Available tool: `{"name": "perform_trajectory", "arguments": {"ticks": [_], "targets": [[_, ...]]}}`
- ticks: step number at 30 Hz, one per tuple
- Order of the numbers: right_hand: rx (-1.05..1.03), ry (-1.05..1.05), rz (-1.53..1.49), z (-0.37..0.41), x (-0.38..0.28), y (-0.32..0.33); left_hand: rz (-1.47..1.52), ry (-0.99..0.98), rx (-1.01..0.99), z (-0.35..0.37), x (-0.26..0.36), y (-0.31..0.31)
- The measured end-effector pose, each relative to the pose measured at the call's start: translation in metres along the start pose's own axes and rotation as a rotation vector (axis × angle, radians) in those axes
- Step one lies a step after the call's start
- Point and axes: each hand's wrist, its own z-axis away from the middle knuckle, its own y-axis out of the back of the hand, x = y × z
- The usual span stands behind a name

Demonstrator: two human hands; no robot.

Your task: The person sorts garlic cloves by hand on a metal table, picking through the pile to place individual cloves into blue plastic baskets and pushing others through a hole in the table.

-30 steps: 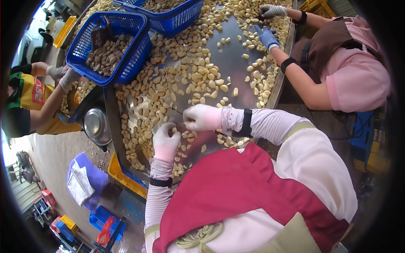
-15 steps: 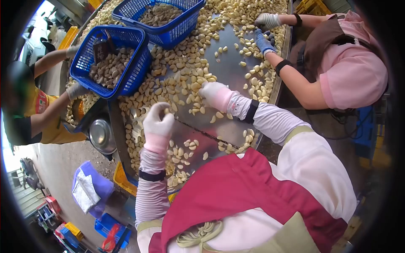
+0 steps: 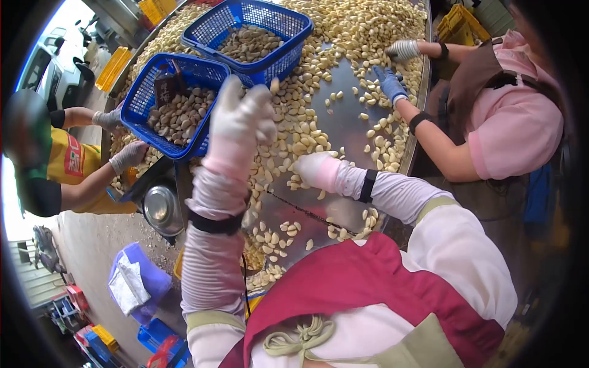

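My left hand [image 3: 240, 116], in a white glove, is raised over the near corner of the two blue baskets, fingers bent and apart. A single brownish piece [image 3: 274, 86], shaped like a garlic clove, shows just beyond its fingertips against the basket. Lower on the right, my right hand [image 3: 316, 169], also gloved, rests low among pale clove-like pieces [image 3: 297, 138] on the metal table [image 3: 343, 132]. Its fingers curl downward, and I cannot tell what is inside them. Browner pieces [image 3: 184, 116] fill the near blue basket [image 3: 147, 132]; the far blue basket [image 3: 270, 70] holds similar ones.
Across on the right, a person in pink sorts with a blue-gloved hand [image 3: 391, 84] and a pale-gloved hand [image 3: 404, 49]. On the left, another person has two gloved hands [image 3: 129, 156] at the table's edge. A metal bowl [image 3: 159, 205] sits beside the left edge.
My left hand has risen from low over the table toward the baskets; the piece it pinched is no longer between its fingers. My right hand stays low; the whole view has shifted slightly.
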Motion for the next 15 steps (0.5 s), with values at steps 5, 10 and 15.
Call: {"name": "perform_trajectory", "arguments": {"ticks": [5,10,15], "targets": [[0.406,-0.063,-0.585,-0.015,0.012,0.032,-0.175,0.100,0.223,0.002,-0.012,0.035],[1.333,0.373,-0.630,-0.022,-0.050,0.127,-1.031,-0.269,0.166,0.028,-0.166,0.075],[1.540,0.413,-0.214,-0.087,-0.071,0.200,-1.652,-0.447,0.035,0.043,-0.189,0.051]]}}
